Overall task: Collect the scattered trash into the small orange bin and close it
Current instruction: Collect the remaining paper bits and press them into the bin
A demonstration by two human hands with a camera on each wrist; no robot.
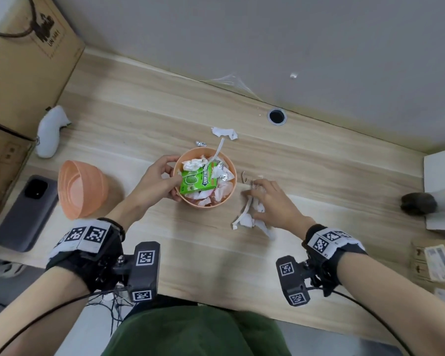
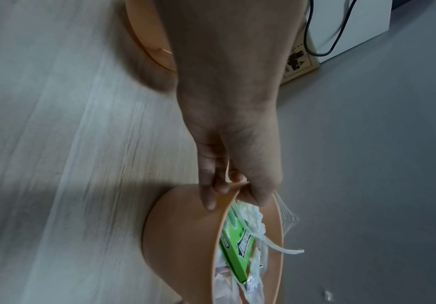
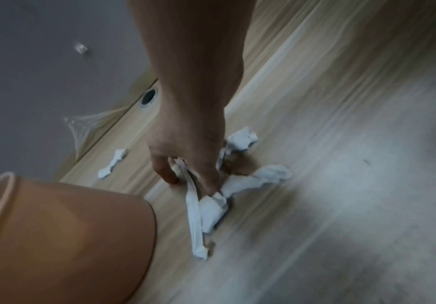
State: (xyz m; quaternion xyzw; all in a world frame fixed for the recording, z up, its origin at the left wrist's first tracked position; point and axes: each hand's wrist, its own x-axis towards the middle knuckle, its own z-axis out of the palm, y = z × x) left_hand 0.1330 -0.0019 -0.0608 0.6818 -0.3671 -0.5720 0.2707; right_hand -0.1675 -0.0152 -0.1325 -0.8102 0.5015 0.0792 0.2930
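Lid point(image 1: 81, 188): lying off the bin, tipped on its side on the tabletop point(image 1: 319, 176), left of the left hand.
Left hand point(image 1: 159, 179): gripping the near-left rim of the orange bin point(image 1: 226, 199), thumb inside, fingers outside, steadying it.
Bin contents: a green gum box point(image 1: 199, 179) sitting on crumpled tissue, filling it near the rim.
Right hand point(image 1: 270, 201): fingers curling down onto the white paper scraps point(image 1: 244, 219) just right of the bin, gathering them.
Outstanding litter: a torn tissue point(image 1: 225, 132) and a foil wad point(image 1: 201, 143) lying behind the bin.
Step in hand: collecting; closing is not yet due.
Next move: judged to be calling for a firm pinch of the whole bunch, then a lift over the rim.
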